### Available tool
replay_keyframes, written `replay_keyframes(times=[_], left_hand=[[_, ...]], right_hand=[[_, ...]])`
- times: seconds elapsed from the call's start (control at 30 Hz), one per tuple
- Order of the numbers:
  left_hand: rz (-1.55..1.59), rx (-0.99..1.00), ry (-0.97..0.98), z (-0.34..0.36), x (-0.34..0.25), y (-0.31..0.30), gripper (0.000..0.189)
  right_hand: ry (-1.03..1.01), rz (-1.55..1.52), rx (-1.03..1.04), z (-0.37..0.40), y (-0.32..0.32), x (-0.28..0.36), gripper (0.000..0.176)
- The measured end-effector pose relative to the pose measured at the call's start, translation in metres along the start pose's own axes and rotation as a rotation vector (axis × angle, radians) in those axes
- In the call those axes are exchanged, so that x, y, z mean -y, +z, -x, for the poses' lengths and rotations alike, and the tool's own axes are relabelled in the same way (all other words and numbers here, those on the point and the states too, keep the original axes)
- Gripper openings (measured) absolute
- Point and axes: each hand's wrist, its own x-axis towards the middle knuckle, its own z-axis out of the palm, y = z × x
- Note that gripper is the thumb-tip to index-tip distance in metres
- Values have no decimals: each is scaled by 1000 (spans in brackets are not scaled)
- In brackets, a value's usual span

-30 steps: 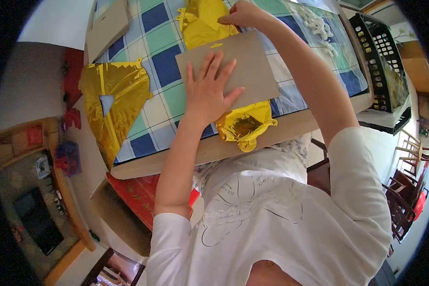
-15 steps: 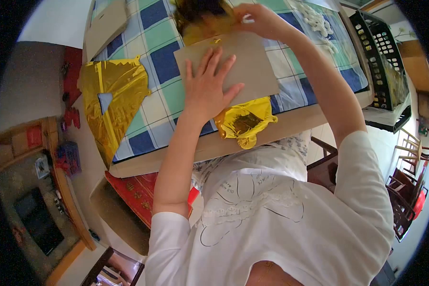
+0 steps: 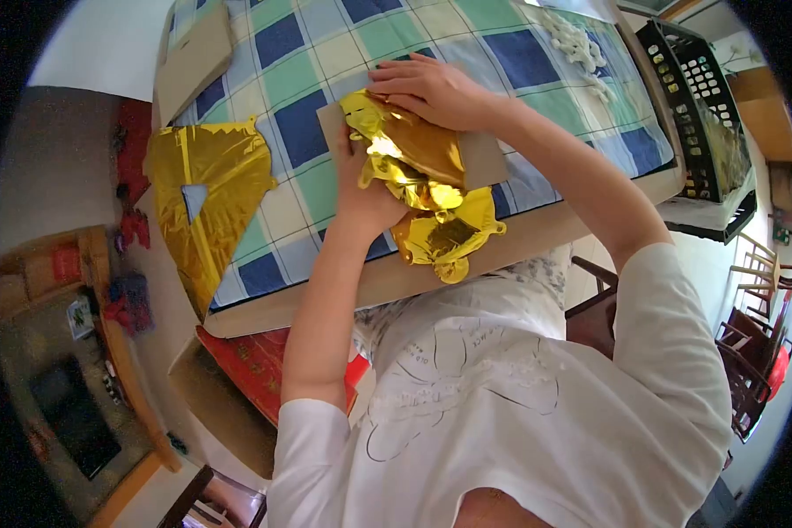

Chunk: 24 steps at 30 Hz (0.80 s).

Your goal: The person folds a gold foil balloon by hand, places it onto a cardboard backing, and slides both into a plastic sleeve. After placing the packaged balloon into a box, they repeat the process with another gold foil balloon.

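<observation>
A sheet of grey-brown cardboard (image 3: 484, 160) lies on the checked cloth in front of me. Shiny gold foil (image 3: 418, 145), like a flat foil balloon, is folded over the cardboard, and a crumpled end (image 3: 453, 233) hangs toward the table's front edge. My left hand (image 3: 370, 195) rests at the cardboard's left side; the foil covers most of its fingers, and the part that shows is stretched out. My right hand (image 3: 436, 92) lies flat across the top of the foil, fingers extended.
Another flat gold foil piece (image 3: 211, 176) with a hole lies at the left table edge. Behind it is a piece of cardboard (image 3: 195, 60). White stringy material (image 3: 576, 42) sits at the back right, near a black crate (image 3: 695, 114). Below the left corner is a red item (image 3: 246, 365).
The far foil part has come down toward me over the cardboard and my left hand. My right hand moved from the cardboard's far side to lie flat on the foil.
</observation>
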Motion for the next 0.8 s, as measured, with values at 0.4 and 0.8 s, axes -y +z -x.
replay_keyframes(times=[0.4,0.8], left_hand=[[11,-91,-105,28,27,-30,51],[-21,-130,-118,36,34,-23,41]], right_hand=[[-16,-66,-34,6,0,-4,33],[-6,158,88,-15,9,29,41]])
